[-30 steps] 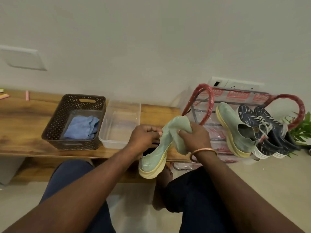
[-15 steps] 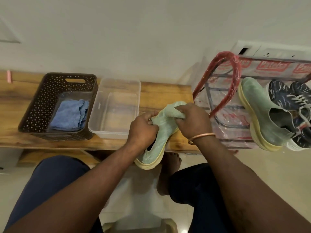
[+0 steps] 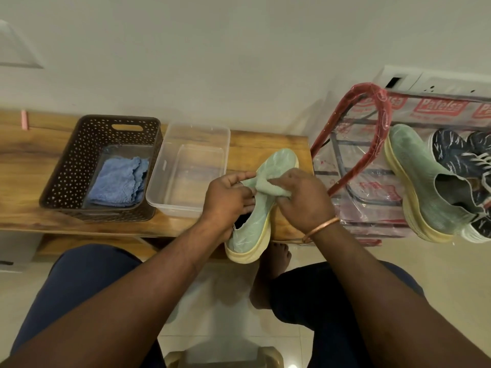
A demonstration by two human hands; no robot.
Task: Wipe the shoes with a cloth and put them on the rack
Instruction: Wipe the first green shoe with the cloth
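L hand is gripping the green shoe at its collar, toe pointing at the wall, heel hanging past the desk front edge. R hand is clutching the green cloth, pressing it on the shoe's upper. Its mate is sitting on the rack w/ navy sneakers.

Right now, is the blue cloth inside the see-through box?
No, the blue cloth lies in the brown basket, beside the see-through box.

Grn shoe w/ cloth atop
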